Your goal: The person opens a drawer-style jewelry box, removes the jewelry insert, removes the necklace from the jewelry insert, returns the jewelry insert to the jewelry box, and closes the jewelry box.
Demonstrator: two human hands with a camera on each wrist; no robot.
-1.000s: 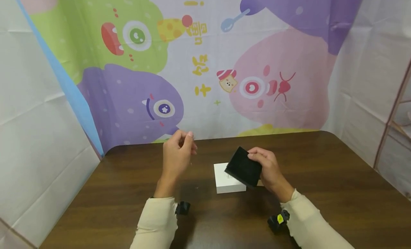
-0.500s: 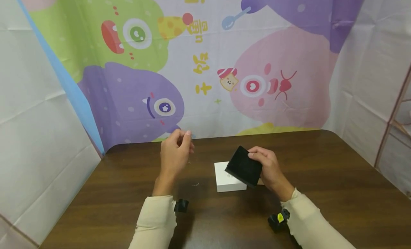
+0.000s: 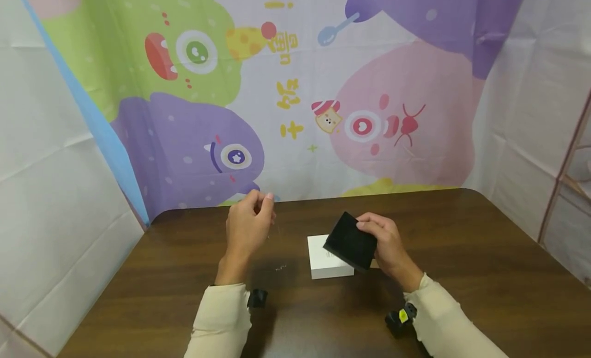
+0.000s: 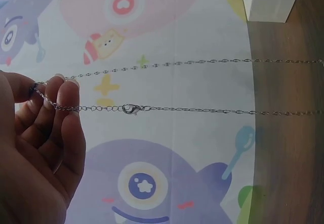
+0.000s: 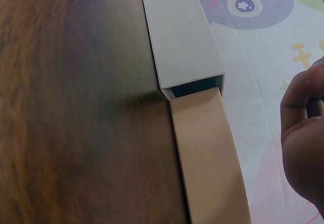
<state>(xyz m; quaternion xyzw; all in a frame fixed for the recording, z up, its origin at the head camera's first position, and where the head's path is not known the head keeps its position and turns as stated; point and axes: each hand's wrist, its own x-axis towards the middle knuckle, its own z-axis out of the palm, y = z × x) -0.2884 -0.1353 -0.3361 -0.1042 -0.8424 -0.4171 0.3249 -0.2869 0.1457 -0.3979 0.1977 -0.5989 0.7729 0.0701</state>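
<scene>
My left hand (image 3: 247, 229) is raised over the far left part of the table and pinches a thin silver necklace (image 4: 132, 109) between thumb and fingers. Two strands of its chain run away from the fingers in the left wrist view, one with a lobster clasp; in the head view the chain is faint. To the right, my right hand (image 3: 387, 244) grips a flat black square pad (image 3: 351, 241) by its upper right edge, tilted. The pad hangs in front of a white box (image 3: 319, 253) and partly covers it in the head view.
In the right wrist view, a tan inner tray (image 5: 207, 155) sticks out of the white box's open end. Both rest on the dark brown wooden table (image 3: 184, 276). A printed cartoon cloth (image 3: 295, 163) hangs behind the table's far edge.
My left hand has drifted slightly left with the necklace, and the lower chain shows a little more over the table. My right hand and the black pad have stayed nearly still.
</scene>
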